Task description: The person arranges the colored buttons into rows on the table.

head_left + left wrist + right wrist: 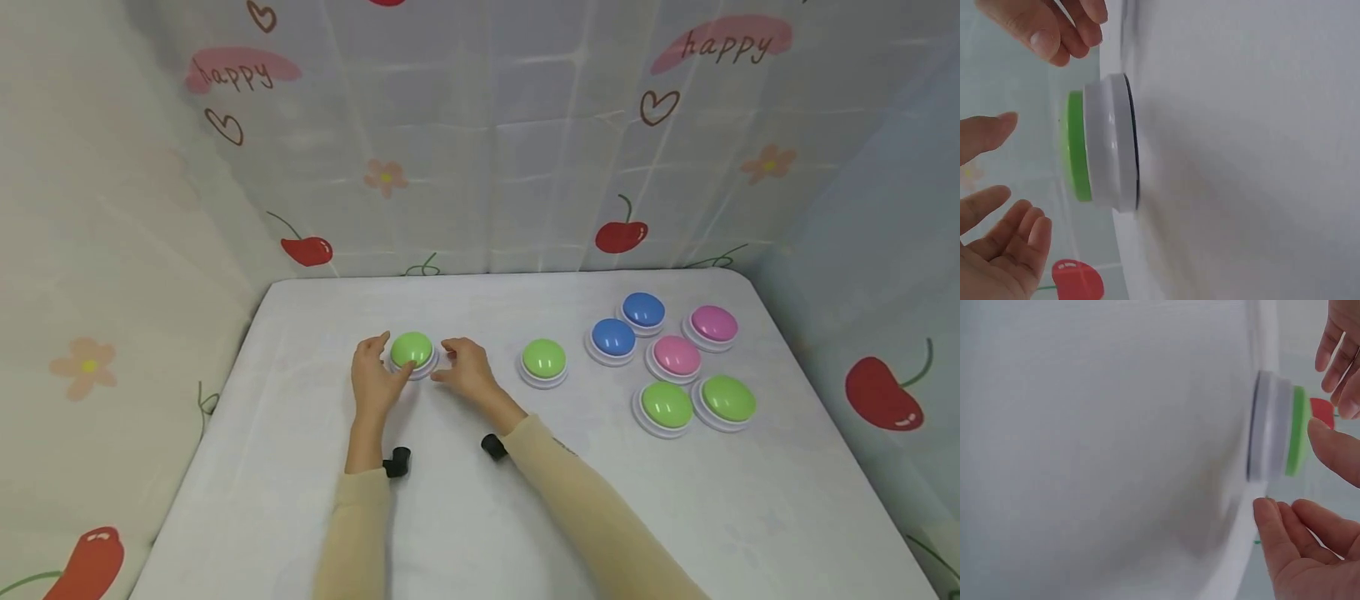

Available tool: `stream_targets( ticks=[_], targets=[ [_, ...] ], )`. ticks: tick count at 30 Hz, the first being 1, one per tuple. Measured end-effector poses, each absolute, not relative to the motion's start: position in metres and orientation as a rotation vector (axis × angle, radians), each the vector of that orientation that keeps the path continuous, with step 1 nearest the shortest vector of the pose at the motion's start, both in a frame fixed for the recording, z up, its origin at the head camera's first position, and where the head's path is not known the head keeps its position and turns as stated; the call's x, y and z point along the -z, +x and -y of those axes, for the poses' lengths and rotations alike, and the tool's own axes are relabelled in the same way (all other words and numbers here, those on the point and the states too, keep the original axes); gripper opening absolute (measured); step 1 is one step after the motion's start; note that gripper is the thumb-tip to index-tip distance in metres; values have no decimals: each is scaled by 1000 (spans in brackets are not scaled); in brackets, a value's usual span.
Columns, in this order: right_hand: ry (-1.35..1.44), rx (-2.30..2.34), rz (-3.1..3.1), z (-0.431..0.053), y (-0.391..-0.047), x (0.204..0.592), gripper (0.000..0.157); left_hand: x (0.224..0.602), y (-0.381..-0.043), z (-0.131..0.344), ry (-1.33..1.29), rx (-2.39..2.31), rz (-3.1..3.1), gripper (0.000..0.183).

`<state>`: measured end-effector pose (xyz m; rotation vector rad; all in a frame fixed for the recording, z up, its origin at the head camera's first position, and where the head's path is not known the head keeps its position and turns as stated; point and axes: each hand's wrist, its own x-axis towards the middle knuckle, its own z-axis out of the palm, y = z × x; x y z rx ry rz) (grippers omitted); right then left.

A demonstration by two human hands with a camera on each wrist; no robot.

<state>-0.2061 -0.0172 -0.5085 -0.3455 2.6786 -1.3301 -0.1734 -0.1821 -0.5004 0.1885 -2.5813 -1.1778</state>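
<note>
A push button with a green dome on a round white base (412,349) stands upright on the table between both hands. To its left is my left hand (375,377), thumb and fingers spread apart; the thumb tip overlaps the dome's edge in the head view. My right hand (468,371) is at the button's right, its fingers slightly bent. In the left wrist view, gaps show between the green button (1107,144) and the fingers of both hands. Neither hand grips the button (1275,428). Another green button (543,360) stands right of the right hand.
Further right on the white table (465,533) stand two blue buttons (613,337), two pink buttons (677,356) and two more green buttons (667,406). A printed curtain (487,150) hangs behind the table's back edge, with more cloth on both sides.
</note>
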Motion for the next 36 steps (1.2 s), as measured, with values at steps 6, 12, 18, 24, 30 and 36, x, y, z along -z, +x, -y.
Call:
stream_targets(
  ticks=[6,12,18,24,30,36],
  targets=[
    [-364,1390,-2615,-8,-185,490,60,490,-163,156,14,1310,2325,54],
    [-315,1527,-2572,-40,-158,482,60,485,-151,127,-123,1516,2250,53],
    [-203,1739,-2584,-78,-139,484,58,488,-143,99,-175,1662,2313,61],
    [-141,2006,-2705,-113,-132,482,54,497,-145,75,-292,1621,2403,64],
    [65,1996,-2744,-140,-138,488,57,505,-151,55,-327,1678,2386,60],
    [198,1971,-2659,-157,-154,508,67,513,-164,43,-291,1755,2431,65]
  ],
)
